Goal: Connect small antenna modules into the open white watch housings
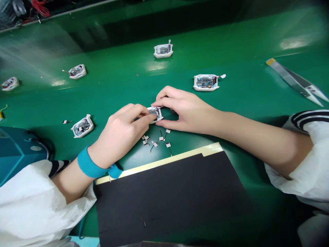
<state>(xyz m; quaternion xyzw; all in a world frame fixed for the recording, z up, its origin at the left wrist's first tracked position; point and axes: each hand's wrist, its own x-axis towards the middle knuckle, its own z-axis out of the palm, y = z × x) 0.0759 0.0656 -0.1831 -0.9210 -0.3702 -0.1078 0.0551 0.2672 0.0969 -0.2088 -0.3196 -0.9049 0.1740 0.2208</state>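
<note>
Between both hands is a small white watch case (155, 114) with a circuit board inside, its open side facing up. My left hand (126, 124), with a teal band (92, 164) on its wrist, closes on the case's left end, a fingertip over the board. My right hand (181, 107) grips the right end between thumb and fingers. Just below the hands lie several small parts with short wire leads (161, 139). Part of the held case is hidden by my fingers.
Similar open watch cases stand around: one to the right (206, 82), one farther back (163, 50), several at left (82, 127). Tweezers (295, 80) lie at right. A black sheet (164, 199) with a yellow edge lies in front; a blue box (20, 151) is at left.
</note>
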